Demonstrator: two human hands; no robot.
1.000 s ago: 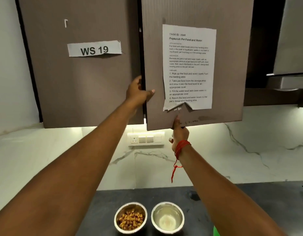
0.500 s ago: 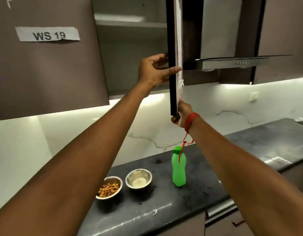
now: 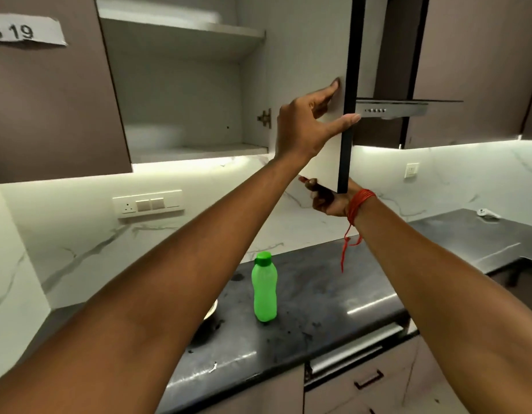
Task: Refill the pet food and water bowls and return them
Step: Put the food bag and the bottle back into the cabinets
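Two hands are working one wall-cabinet door (image 3: pixel 314 55), which is standing swung out, edge-on to the camera.

- Left hand (image 3: pixel 303 127): pinching the door's free edge, fingers lying on the white inner face, thumb crossing the dark edge.
- Right hand (image 3: pixel 326 200): gripping the door's bottom corner from below, fingers curling round it. Red thread (image 3: pixel 358 203) is circling the wrist, ends hanging loose.
- Cabinet (image 3: pixel 181 94): showing two pale shelves, with a hinge (image 3: pixel 265 118) sitting on its right wall.
- Bowl (image 3: pixel 212 309): resting on the counter (image 3: pixel 333 294), only a sliver of rim peeking past the left forearm. What it is holding cannot be told.
- Bottle (image 3: pixel 264 289): green, capped, standing upright on the counter just right of the bowl and apart from it.
- Label (image 3: pixel 22 31): paper strip reading "S 19", sticking to the closed door at left.
- Switch plate (image 3: pixel 148 203): sitting on the marble backsplash under the cabinet.
- Hood (image 3: pixel 403 108): hanging right of the door.
- Drawer (image 3: pixel 368 379): sitting shut under the counter's front edge.
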